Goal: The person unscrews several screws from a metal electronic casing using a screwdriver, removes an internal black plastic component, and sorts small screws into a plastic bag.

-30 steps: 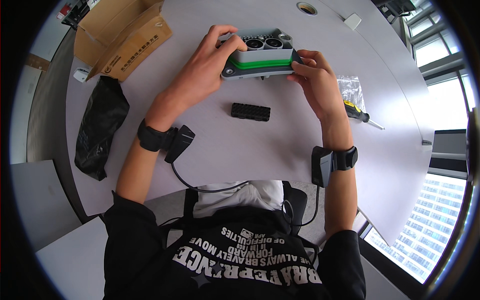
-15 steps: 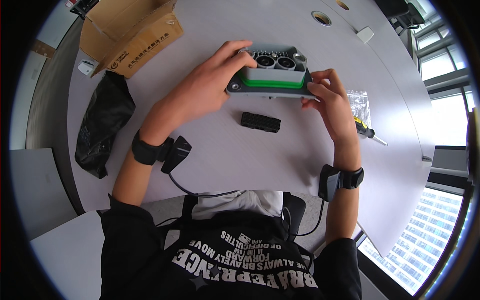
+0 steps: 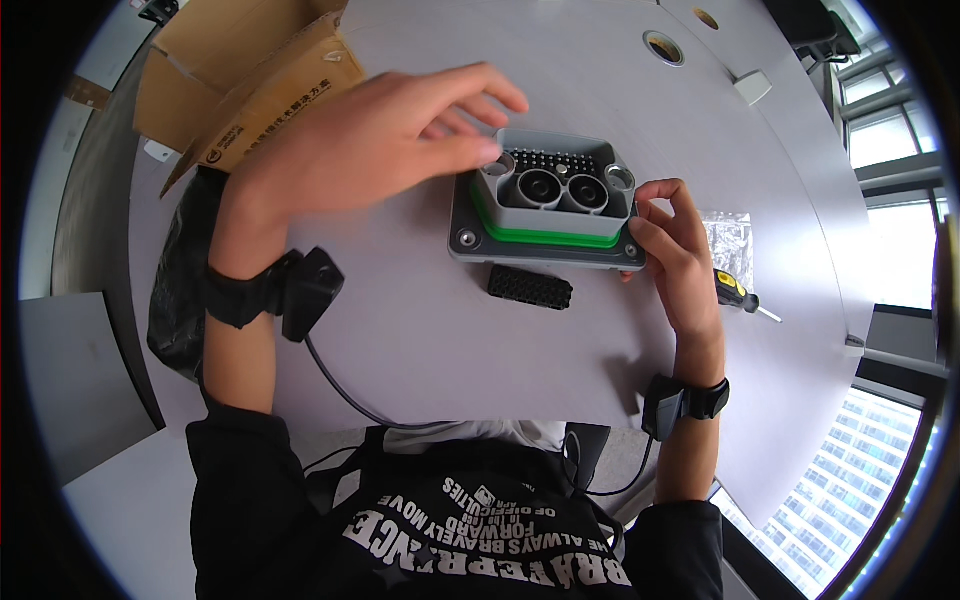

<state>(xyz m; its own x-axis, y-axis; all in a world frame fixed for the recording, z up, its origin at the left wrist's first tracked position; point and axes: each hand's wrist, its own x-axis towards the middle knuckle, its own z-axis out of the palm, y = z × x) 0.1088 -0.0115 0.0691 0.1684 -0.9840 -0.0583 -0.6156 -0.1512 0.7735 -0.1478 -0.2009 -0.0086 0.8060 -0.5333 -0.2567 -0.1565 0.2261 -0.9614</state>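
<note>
Right hand point(image 3: 675, 250) pinches the right edge of a grey, green-banded multi-pin connector point(image 3: 558, 221). Left hand point(image 3: 375, 140), fingers loosely spread, overlaps its left corner; contact unclear. Nearer the person, a black textured block point(image 3: 530, 288) lies on the table point(image 3: 480, 365).

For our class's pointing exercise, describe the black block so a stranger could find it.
On the pale table, find the grey housing banded in green. Just below it in the picture lies the black block, the small oblong with a textured top and no green.
</note>
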